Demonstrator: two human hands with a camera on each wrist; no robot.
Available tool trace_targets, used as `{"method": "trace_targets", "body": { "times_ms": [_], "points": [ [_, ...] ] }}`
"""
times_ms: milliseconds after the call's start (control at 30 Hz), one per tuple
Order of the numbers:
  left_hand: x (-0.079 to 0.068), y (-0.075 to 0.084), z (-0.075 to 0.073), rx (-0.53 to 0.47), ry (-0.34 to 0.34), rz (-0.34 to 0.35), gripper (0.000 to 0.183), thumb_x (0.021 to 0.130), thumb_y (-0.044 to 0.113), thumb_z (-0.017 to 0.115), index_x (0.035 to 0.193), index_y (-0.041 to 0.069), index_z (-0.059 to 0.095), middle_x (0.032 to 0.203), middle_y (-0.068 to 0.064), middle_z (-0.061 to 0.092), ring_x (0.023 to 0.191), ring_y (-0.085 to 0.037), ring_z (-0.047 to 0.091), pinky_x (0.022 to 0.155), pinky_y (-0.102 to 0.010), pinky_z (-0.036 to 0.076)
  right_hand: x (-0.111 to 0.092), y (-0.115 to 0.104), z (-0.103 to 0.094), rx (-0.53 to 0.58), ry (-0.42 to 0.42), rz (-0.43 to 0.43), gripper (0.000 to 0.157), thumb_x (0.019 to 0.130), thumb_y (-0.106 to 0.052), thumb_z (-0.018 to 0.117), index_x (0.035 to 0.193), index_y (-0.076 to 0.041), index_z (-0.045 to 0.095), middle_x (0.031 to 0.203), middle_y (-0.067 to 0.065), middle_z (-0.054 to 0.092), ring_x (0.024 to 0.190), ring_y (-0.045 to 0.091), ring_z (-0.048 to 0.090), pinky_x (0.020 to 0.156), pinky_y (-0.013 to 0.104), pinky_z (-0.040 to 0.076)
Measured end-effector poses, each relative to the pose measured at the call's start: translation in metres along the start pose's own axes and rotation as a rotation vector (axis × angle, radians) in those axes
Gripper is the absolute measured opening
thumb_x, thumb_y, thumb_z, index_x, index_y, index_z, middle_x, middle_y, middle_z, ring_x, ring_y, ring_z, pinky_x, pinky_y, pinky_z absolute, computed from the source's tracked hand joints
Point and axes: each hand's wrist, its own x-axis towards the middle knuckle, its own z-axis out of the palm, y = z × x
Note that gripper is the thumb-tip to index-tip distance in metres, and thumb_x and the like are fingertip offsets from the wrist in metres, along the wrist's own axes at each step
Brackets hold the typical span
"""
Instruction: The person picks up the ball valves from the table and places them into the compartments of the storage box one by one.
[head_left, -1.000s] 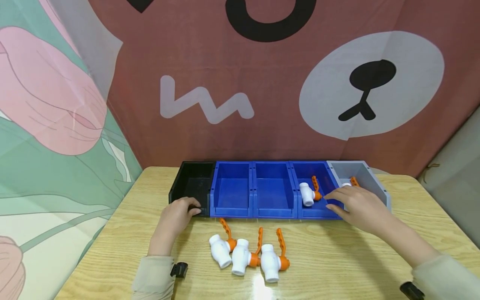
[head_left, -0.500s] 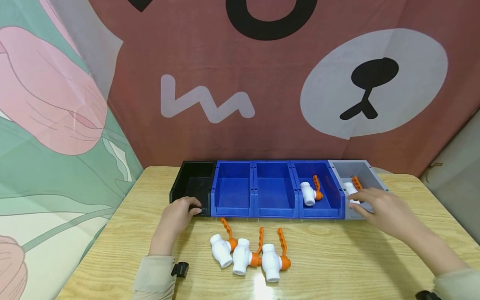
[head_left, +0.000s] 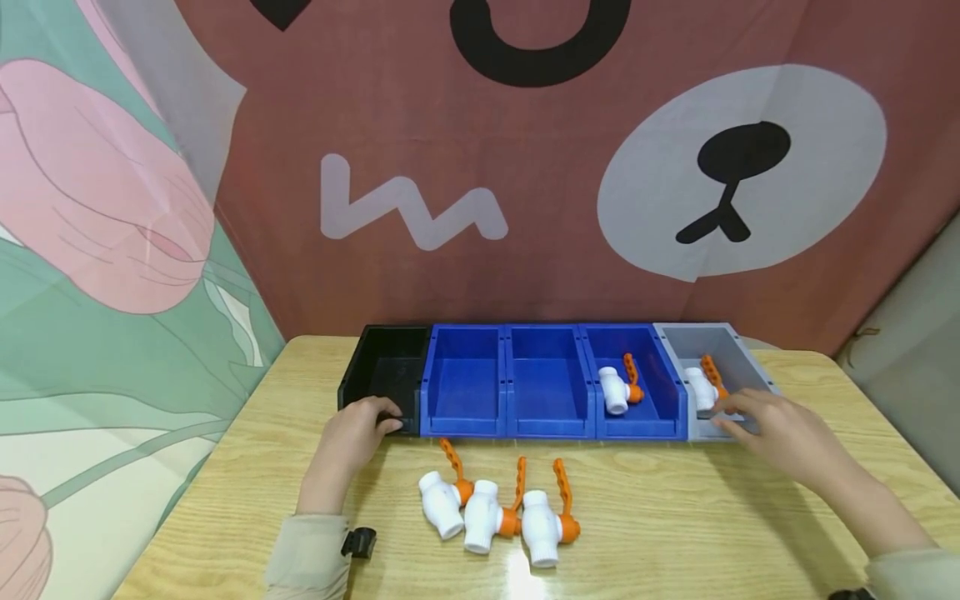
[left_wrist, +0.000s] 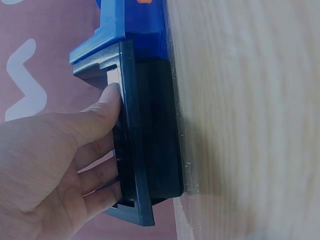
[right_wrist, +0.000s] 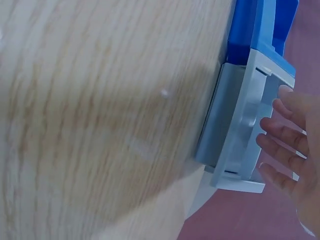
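One white valve (head_left: pixel 699 389) with an orange handle lies inside the grey box (head_left: pixel 682 342). Your right hand (head_left: pixel 783 429) is at the front edge of the grey box, near that valve, its fingers loosely bent and slightly spread. You see nothing gripped in it, and you cannot tell whether a fingertip touches the valve. Just left of the grey box, a blue box (head_left: pixel 607 340) carries a second valve (head_left: pixel 614 392), its handle pointing away from you. Farther left of the grey box you have two more blue boxes (head_left: pixel 468 350), then, at the opposite end of the row from it, a black box (head_left: pixel 397 343). Your left hand (head_left: pixel 356 429), well apart from the grey box, rests at the front rim of the black box, fingers relaxed over it, with a gap between thumb and forefinger; nothing shows between them. Three more valves (head_left: pixel 482 517) lie close together on the table (head_left: pixel 652 517), nearer to you than the grey box and well to its left, their handles pointing away from you. Behind the grey box you face a reddish-brown cloth (head_left: pixel 555 208).
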Motion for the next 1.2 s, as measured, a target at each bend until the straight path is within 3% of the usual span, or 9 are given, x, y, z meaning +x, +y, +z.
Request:
{"method": "trace_targets", "body": {
  "times_ms": [600, 1033, 1200],
  "points": [
    [-0.002, -0.001, 0.003, -0.009, -0.011, -0.012, 0.007, 0.091, 0.015, 0.072, 0.096, 0.011, 0.074, 0.101, -0.008, 0.071, 0.096, -0.030, 0.067, 0.084, -0.048, 0.055, 0.001, 0.009, 0.014, 0.064, -0.143, 0.092, 0.024, 0.091, -0.027, 0.073, 0.105, -0.008, 0.072, 0.094, 0.003, 0.068, 0.086, 0.028, 0.066, 0.067, 0.050, 0.053],
    [-0.001, -0.001, 0.002, -0.009, -0.003, 0.004, 0.007, 0.091, 0.014, 0.072, 0.097, 0.011, 0.074, 0.101, -0.008, 0.071, 0.096, -0.030, 0.067, 0.084, -0.047, 0.055, 0.011, 0.007, 0.013, 0.138, -0.218, 0.147, 0.008, 0.087, -0.013, 0.075, 0.091, -0.007, 0.071, 0.085, 0.000, 0.067, 0.077, 0.024, 0.064, 0.064, 0.045, 0.054],
    [0.000, -0.001, 0.001, -0.017, 0.016, 0.018, 0.016, 0.090, 0.014, 0.073, 0.105, 0.008, 0.073, 0.107, -0.010, 0.069, 0.101, -0.032, 0.066, 0.087, -0.049, 0.053, 0.016, 0.005, 0.012, 0.143, -0.239, 0.186, 0.007, 0.087, -0.011, 0.074, 0.089, -0.006, 0.071, 0.085, 0.003, 0.067, 0.078, 0.027, 0.065, 0.064, 0.048, 0.053]
  ]
}}
